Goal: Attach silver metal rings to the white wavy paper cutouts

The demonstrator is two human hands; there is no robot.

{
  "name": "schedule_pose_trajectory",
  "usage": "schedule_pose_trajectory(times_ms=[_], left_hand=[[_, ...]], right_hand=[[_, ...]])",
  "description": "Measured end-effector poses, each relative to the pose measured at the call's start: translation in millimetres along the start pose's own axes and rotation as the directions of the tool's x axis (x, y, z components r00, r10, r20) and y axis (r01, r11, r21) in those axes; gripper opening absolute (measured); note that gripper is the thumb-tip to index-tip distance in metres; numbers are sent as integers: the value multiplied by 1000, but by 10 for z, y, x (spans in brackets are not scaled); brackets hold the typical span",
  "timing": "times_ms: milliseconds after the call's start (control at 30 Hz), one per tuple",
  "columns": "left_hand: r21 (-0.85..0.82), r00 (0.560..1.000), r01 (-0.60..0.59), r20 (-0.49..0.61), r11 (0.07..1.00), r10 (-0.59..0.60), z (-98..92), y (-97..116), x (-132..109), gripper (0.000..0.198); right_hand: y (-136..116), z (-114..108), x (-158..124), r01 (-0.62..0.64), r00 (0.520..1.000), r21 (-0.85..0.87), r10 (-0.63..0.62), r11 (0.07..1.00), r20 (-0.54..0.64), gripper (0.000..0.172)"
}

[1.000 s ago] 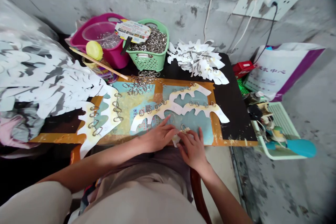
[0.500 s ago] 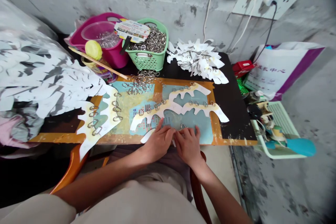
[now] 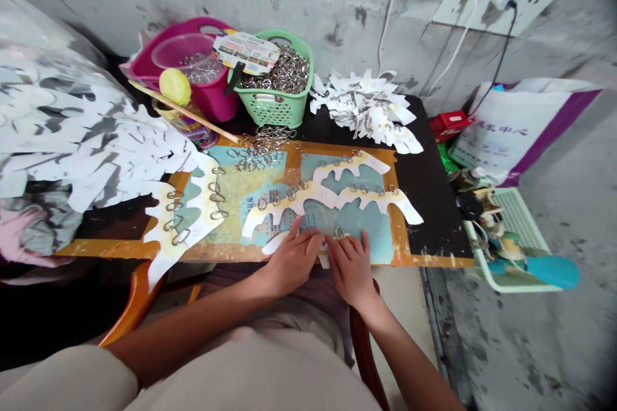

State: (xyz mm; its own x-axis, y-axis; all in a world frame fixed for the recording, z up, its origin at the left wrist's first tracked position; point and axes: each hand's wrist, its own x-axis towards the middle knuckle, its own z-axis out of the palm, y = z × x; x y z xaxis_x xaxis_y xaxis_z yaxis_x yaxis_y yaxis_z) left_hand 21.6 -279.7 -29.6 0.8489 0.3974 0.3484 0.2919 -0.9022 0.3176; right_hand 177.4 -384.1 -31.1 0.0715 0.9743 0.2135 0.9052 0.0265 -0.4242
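Observation:
At the front edge of the table, my left hand (image 3: 294, 263) and my right hand (image 3: 351, 270) meet, thumbs and fingers closed on a white cut-out piece (image 3: 274, 244). Most of that piece is hidden under the hands; its left end and a small tip between them show. A metal ring (image 3: 340, 232) stands just beyond my right fingers. Farther back lie scalloped white strips with rings along a yellowish edge: a middle strip (image 3: 315, 194), a right strip (image 3: 407, 207) and a back strip (image 3: 378, 162). Similar ringed strips (image 3: 166, 257) lie at the left, one overhanging the edge.
Loose rings (image 3: 263, 153) lie before a green basket (image 3: 274, 109) full of rings. A magenta basket (image 3: 219, 99), a yellow-lidded jar (image 3: 174, 87) and a stick (image 3: 186, 110) stand left. White cut-outs heap at left (image 3: 96, 154) and back right (image 3: 369, 106). A pale crate (image 3: 525, 218) sits right.
The view has shifted slightly. Both hands stay together at the table edge, and a little more of the white piece's tip shows between them.

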Motion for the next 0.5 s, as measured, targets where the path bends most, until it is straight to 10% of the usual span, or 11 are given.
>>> schedule_pose_trajectory(times_ms=[500], left_hand=[[-60,992,-76,92,995,81,-178,-57,-44,17]], right_hand=[[-3,-61,-101,42,999,16,-42,999,-1,17]])
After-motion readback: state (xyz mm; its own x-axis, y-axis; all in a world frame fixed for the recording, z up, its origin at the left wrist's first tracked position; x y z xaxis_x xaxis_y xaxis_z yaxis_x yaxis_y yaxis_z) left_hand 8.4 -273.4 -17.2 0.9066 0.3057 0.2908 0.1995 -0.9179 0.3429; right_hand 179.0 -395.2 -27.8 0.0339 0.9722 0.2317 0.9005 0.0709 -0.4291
